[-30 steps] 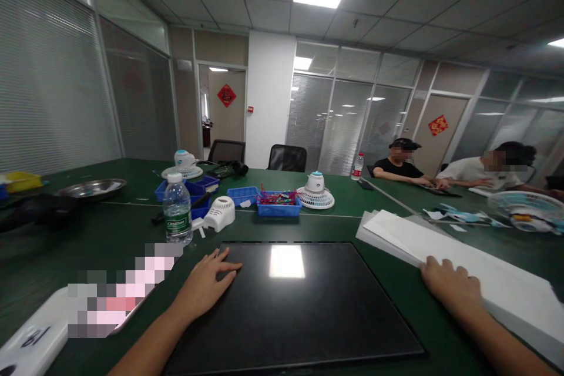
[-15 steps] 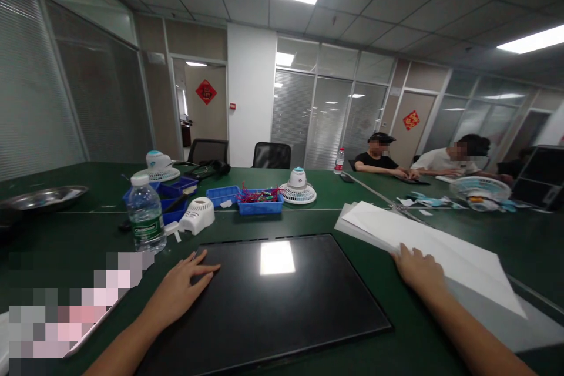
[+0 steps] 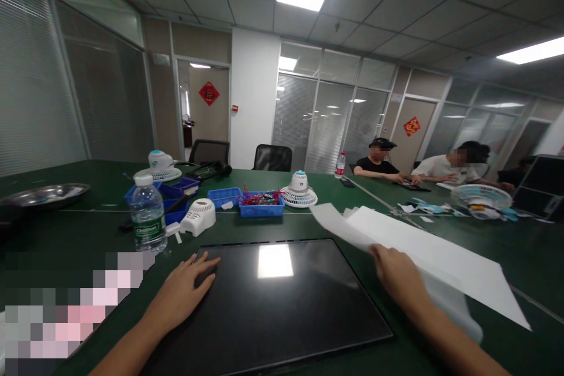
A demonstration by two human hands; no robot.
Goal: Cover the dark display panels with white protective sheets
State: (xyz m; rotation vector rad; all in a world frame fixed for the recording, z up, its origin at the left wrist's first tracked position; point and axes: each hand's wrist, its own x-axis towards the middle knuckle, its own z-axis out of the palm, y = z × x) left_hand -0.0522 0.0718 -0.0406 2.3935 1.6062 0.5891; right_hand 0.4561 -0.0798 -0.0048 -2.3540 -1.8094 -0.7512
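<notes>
A glossy black flat panel [image 3: 282,311], like a screen, lies face up on the green table before me. My left hand [image 3: 187,285] rests on its upper left part, fingers spread. To the panel's right, my right hand [image 3: 396,270] pinches the near edge of a thin, translucent white sheet [image 3: 339,226]. That sheet is lifted and curls, its far corner pointing toward the middle of the table. Beyond it, a flat white sheet [image 3: 467,252] lies on the table, partly covered by the lifted one.
Left of the panel stand a water bottle [image 3: 148,217] and a white plastic housing [image 3: 198,216]. Behind are blue trays [image 3: 262,210], one with coloured wires, and a white fan part [image 3: 299,191]. Two people [image 3: 379,158] sit at the far right near a basket [image 3: 480,195].
My right hand has moved left with the translucent sheet, which has come up off the table and shifted toward the panel. My left hand stays on the panel.
</notes>
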